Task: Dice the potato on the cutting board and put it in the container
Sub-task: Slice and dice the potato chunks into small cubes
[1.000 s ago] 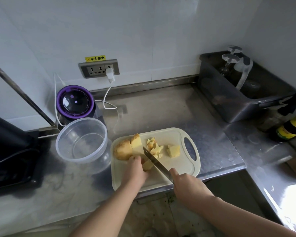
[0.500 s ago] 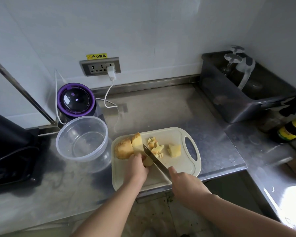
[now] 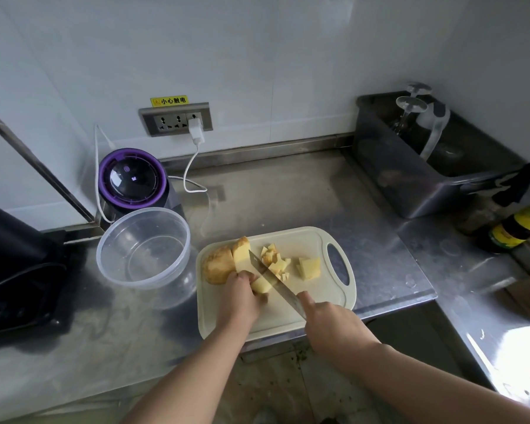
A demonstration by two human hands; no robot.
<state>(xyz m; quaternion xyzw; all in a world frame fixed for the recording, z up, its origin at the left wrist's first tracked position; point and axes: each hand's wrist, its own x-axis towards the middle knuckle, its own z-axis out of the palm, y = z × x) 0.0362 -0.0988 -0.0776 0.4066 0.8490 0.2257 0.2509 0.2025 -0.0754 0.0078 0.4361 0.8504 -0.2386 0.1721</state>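
A cream cutting board [image 3: 306, 313] lies on the steel counter near its front edge. On it sit a large uncut potato piece [image 3: 218, 264], a slab of potato [image 3: 261, 285], a pile of small dice [image 3: 274, 260] and a bigger chunk [image 3: 309, 267]. My left hand [image 3: 240, 296] holds the slab down with curled fingers. My right hand [image 3: 331, 324] grips a knife [image 3: 273, 281], whose blade lies across the slab beside my left fingers. A clear round container [image 3: 143, 247] stands just left of the board with nothing in it.
A purple-rimmed appliance [image 3: 132, 179] with a white cable stands behind the container. A dark bin [image 3: 416, 179] holding glassware sits at the back right, with a dark bottle [image 3: 514, 228] beside it. A black object [image 3: 13, 264] fills the left edge.
The knife blade has shifted slightly left along the slab toward my left fingers, between cuts. Both hands stay in nearly the same place.
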